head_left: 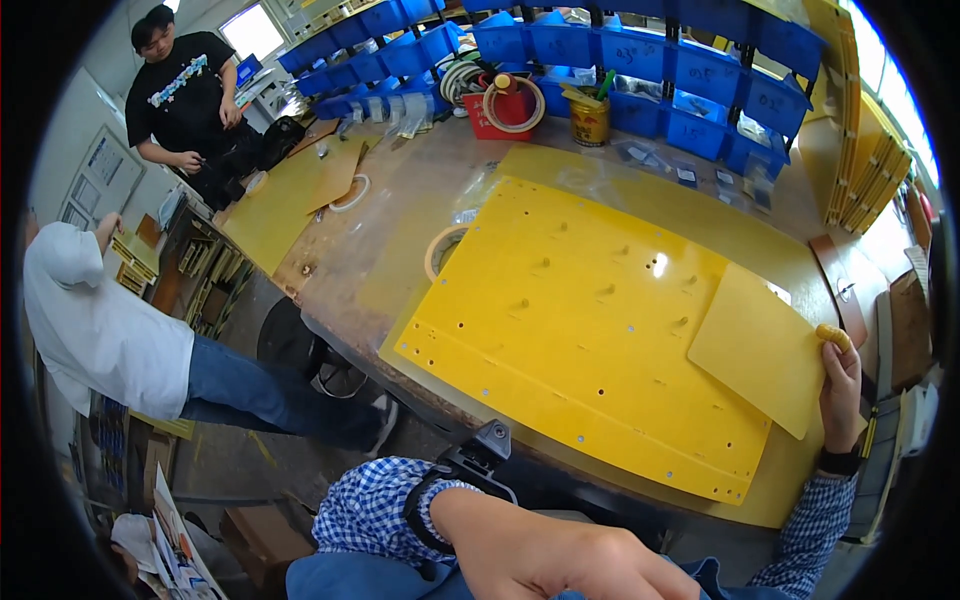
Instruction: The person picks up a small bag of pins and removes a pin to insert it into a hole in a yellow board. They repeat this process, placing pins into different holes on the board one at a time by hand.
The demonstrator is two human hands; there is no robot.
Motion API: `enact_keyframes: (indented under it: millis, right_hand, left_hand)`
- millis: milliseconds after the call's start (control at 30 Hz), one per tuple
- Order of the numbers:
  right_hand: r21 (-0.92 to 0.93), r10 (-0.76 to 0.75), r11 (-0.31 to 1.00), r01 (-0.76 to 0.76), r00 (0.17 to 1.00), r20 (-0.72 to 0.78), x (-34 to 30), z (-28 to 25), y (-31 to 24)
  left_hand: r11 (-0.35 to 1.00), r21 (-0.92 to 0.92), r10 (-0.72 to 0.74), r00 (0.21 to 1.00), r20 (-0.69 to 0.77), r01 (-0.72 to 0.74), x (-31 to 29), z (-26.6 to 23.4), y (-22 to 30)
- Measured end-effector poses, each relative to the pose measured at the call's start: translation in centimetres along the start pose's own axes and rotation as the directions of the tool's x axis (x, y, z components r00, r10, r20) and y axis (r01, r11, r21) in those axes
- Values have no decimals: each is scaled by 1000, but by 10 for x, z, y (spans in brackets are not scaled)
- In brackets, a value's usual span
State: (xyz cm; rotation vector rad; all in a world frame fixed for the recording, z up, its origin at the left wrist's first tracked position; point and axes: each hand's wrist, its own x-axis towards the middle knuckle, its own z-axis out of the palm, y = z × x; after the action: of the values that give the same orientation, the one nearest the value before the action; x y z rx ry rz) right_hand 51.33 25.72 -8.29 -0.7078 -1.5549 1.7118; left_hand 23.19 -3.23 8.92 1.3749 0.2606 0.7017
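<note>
A large yellow board [560, 330] with small holes and several upright pegs lies across the table in front of me. A smaller plain yellow sheet [755, 345] overlaps its right end. My right hand [840, 385] is closed at the sheet's right edge, one finger covered by a ribbed yellow finger cot [832, 337]. Low in the view, my left hand [580, 560] is nearer to me than the board's front edge. Its back and knuckles show, while the fingers are mostly hidden. A black strap with a small device [485, 455] circles my left wrist.
Blue bins [640, 50] line the back. Before them stand a red box [490, 118] with tape rolls and a gold can [590, 120]. A tape roll [437, 252] touches the board's left side. Two people, one in white [110, 310], one in black [185, 90], stand left.
</note>
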Motion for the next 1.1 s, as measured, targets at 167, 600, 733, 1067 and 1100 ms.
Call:
enact_keyframes:
  millis: [167, 600, 733, 1067, 1100]
  right_hand:
    - [-17, -24, 1000, 23, 996, -90, -10, 20, -18]
    - [-780, -427, 609, 141, 888, -173, -17, 14, -32]
    - [-823, -587, 543, 169, 777, -227, -31, 12, -51]
    - [-740, -908, 174, -650, 186, -376, -145, -39, -98]
    - [-683, -908, 175, -709, 152, -391, -156, -51, -94]
  left_hand:
    - [974, 98, 215, 971, -101, -205, -2, 7, -7]
    - [591, 447, 326, 308, -894, 671, -135, -7, 7]
    - [347, 389, 468, 203, -860, 853, -173, -50, 3]
    - [-1, 412, 641, 317, -699, 911, -220, -109, -16]
    - [5, 424, 636, 324, -700, 906, -222, -114, -19]
